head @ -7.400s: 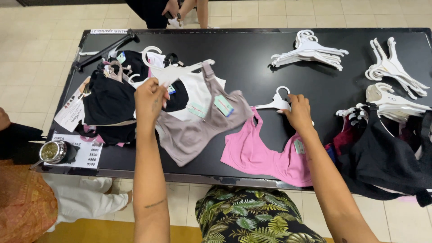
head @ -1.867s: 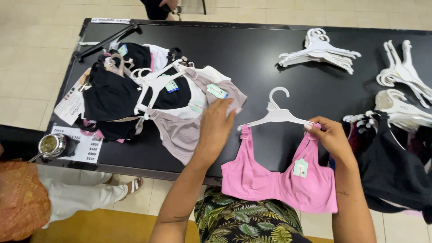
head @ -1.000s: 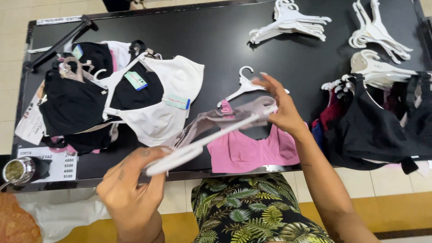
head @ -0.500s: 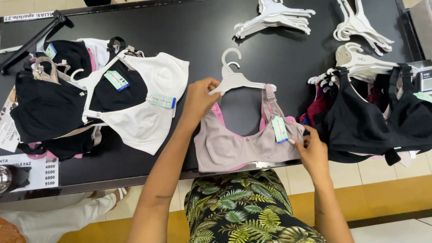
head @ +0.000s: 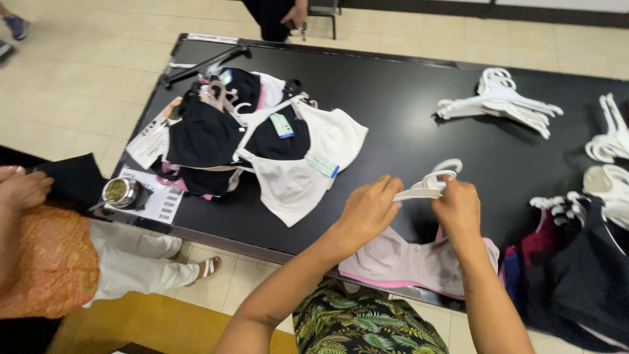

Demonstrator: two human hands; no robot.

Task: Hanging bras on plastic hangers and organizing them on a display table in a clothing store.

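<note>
While a black surface (head: 406, 111) fills most of the head view, a heap of dark garments (head: 576, 282) spills over its near right corner. On the left side lies a pile of black and white bras (head: 262, 141), a white one (head: 308, 170) uppermost with paper tags on it. At the near edge, just in front of the person, a taupe bra (head: 400, 262) lies flat on a pink bra (head: 393, 282), of which only a pink rim shows.

Both hands meet over the far edge of the taupe bra. The left hand (head: 368, 211) pinches one arm of a white hanger (head: 432, 185), fingers curled tight on it. The right hand (head: 457, 208) is closed on the same hanger from the other side, so each grip holds the hanger, whose hook points to the far side.

More white hangers lie in a bunch (head: 501, 101) far right, with others (head: 609, 137) at the right edge. At the left edge a small metal cup (head: 120, 192) stands on a printed paper sheet (head: 156, 196), beside a seated person in an orange garment (head: 46, 262).
</note>
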